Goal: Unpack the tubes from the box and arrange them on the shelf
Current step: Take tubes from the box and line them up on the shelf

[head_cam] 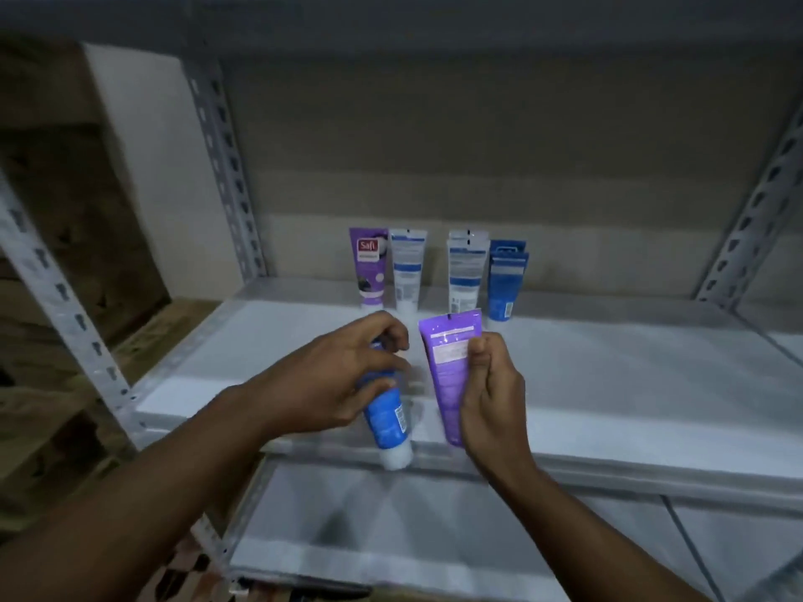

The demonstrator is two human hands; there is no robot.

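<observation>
**Hazards while both hands were loaded at the front of the shelf**

1. Nearest, below the shelf (608,384), lay a lower board (391,523). Anything slipping off the shelf's front edge would likely have landed there.

2. At the shelf's front edge, the left hand (343,375) gripped a blue tube (386,417), with the fingers curled round its upper part. The tube was tilted. Its white cap (396,458) pointed down and sat level with the front lip, and contact with the lip could not be confirmed. Letting go at this spot would probably have sent the tube over the edge.

3. Just right of it, above the same front edge, the right hand (491,397) pinched a purple tube (449,375) between thumb and curled fingers, flat end up. The palm hid its lower end. The two tubes were close together, so a twist of either wrist could have knocked one against the other and loosened the lighter pinch.

4. At the back of the shelf, a row of tubes (466,271) stood upright on their caps, some just beside each other. These narrow bases were judged unsteady. A loaded hand reaching in could have brushed one and toppled its neighbours.

5. The box was not in view.
</observation>
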